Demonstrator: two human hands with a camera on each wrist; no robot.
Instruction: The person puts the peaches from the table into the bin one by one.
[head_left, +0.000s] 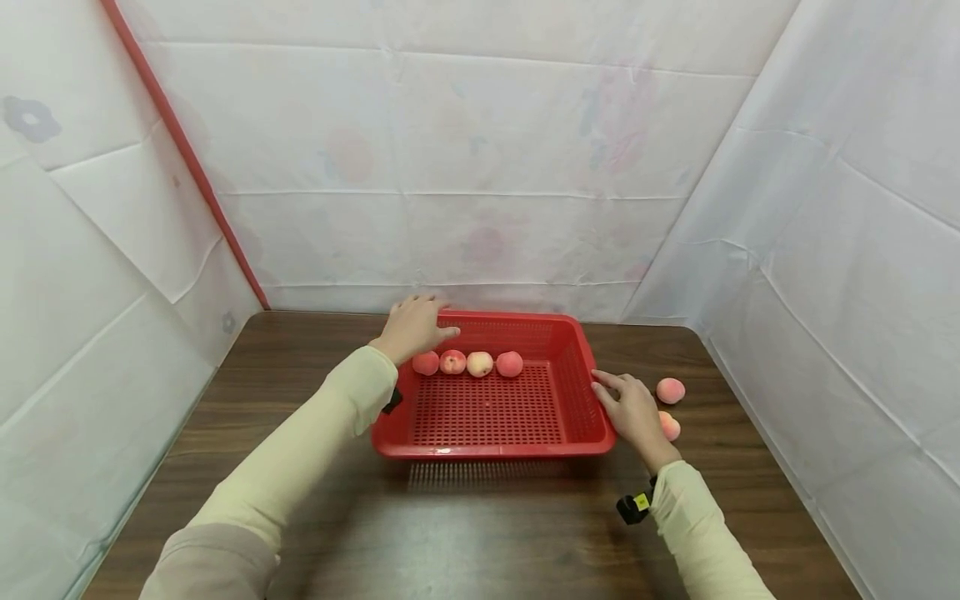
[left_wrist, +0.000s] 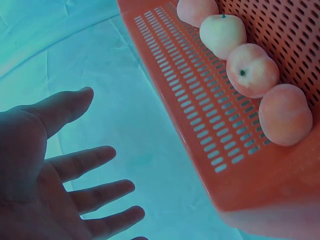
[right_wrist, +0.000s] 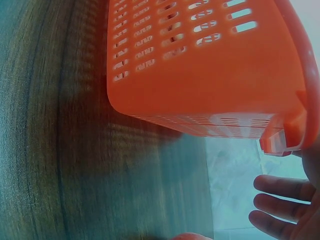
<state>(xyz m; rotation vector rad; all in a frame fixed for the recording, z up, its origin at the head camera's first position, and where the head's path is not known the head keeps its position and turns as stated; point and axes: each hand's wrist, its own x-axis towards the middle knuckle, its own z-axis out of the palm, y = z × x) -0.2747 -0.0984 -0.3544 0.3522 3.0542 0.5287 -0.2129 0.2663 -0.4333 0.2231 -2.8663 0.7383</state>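
A red plastic basket [head_left: 487, 451] with slotted walls stands on the table. Several peaches lie in a row along its back; a pale peach [left_wrist: 223, 36] sits among redder ones, including one peach [head_left: 509, 363] at the row's right end. My left hand [head_left: 414, 325] is over the basket's back left corner. In the left wrist view its fingers are spread and hold nothing, apart from the basket wall [left_wrist: 170, 95]. At the right rim, my right hand [head_left: 632, 410] has its fingertips against the edge. The right wrist view shows several of its fingers extended, outside the basket.
Two peaches lie on the wooden table [head_left: 465, 533] right of the basket: one peach [head_left: 671, 391] farther back, another peach [head_left: 670, 426] partly behind my right hand. White sheeting [head_left: 480, 167] rises behind the table and on both sides.
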